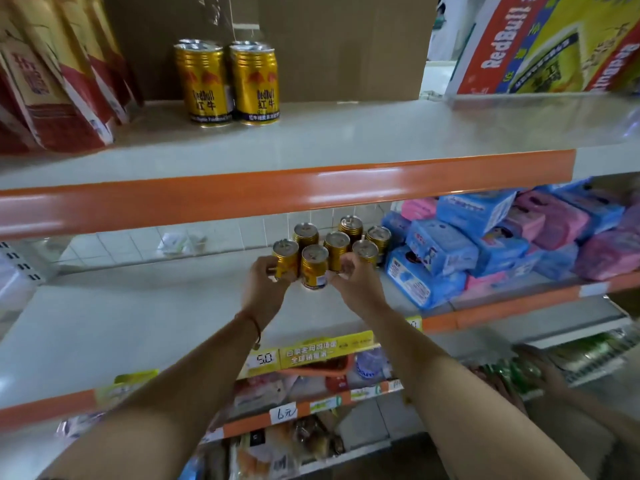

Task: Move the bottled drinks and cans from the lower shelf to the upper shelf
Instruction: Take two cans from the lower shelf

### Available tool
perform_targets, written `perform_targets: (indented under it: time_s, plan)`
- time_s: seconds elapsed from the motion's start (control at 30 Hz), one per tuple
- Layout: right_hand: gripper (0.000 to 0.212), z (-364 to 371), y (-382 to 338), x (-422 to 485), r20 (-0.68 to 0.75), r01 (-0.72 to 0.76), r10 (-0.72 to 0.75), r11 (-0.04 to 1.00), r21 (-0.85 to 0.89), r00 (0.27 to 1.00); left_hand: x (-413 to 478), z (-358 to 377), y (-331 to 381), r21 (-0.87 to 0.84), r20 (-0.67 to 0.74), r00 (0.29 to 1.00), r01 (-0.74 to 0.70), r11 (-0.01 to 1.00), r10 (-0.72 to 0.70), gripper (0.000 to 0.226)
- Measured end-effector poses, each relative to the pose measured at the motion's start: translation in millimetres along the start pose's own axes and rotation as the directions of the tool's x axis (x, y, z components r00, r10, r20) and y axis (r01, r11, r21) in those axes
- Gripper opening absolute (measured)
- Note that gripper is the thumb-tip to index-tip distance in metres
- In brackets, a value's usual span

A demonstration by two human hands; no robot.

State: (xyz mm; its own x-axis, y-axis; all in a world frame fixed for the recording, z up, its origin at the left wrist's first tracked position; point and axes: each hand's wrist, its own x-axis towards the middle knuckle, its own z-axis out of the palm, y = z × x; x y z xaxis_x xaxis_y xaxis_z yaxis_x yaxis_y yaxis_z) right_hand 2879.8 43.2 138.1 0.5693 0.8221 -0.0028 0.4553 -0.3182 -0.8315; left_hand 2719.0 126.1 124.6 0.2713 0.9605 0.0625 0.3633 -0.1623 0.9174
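Several gold Red Bull cans (314, 263) stand in a cluster on the lower shelf (138, 323). My left hand (265, 285) is wrapped around the leftmost front can (286, 258). My right hand (356, 282) is closed around a front can on the right (366, 251), its body mostly hidden by my fingers. On the upper shelf (346, 133) gold cans (227, 83) stand upright in two short rows, two in front and others partly hidden behind.
Blue and pink soft packs (485, 244) are piled right of the cans on the lower shelf. Red pouches (52, 74) lean at the upper shelf's left, a Red Bull carton (547, 43) at its right, cardboard behind. Orange shelf edges (277, 195) jut forward. Another person's hand (547, 375) reaches in at lower right.
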Motion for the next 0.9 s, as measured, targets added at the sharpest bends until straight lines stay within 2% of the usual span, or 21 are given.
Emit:
perform_targets:
  time_s: [0.13,0.2,0.3,0.33,0.4,0.43,0.5,0.63,0.77,0.9]
  plan:
    - [0.053,13,6,39,0.043,-0.032,0.036,0.996,-0.082,0.998,44,16,-5,0.152,-0.036,0.993,0.113,0.982,-0.109,0.058]
    - [0.054,24,7,51,0.072,-0.028,0.033,0.997,-0.078,0.997,58,25,-5,0.142,-0.041,0.982,0.187,0.972,-0.183,0.068]
    - [0.054,43,11,62,0.089,-0.026,0.028,0.999,-0.028,0.996,78,33,-10,0.077,0.051,0.966,0.249,0.965,-0.254,0.087]
    - [0.058,49,13,64,0.084,-0.029,0.032,0.999,-0.028,0.996,83,34,-13,0.013,0.083,0.956,0.282,0.959,-0.282,0.084]
    - [0.07,58,18,67,0.061,-0.034,0.036,0.999,-0.041,0.997,91,37,-26,0.069,0.098,0.964,0.242,0.968,-0.248,0.073]
    - [0.073,61,20,68,0.052,-0.031,0.034,0.998,-0.053,0.998,97,40,-37,0.098,0.1,0.97,0.21,0.973,-0.22,0.078]
    - [0.074,64,21,71,0.046,-0.026,0.029,0.997,-0.07,0.999,95,40,-37,0.075,0.044,0.974,0.219,0.973,-0.222,0.088]
    - [0.074,65,28,70,0.062,-0.013,0.016,0.999,-0.04,0.998,79,34,-35,0.074,0.039,0.987,0.151,0.986,-0.154,0.07]
    - [0.076,64,30,52,0.1,0.008,-0.009,1.0,0.011,0.995,51,23,-38,0.048,0.024,0.992,0.119,0.992,-0.12,0.069]
    - [0.087,68,30,30,0.125,0.039,-0.041,0.999,0.018,0.991,20,10,-42,0.108,-0.018,0.997,0.072,0.991,-0.071,0.067]
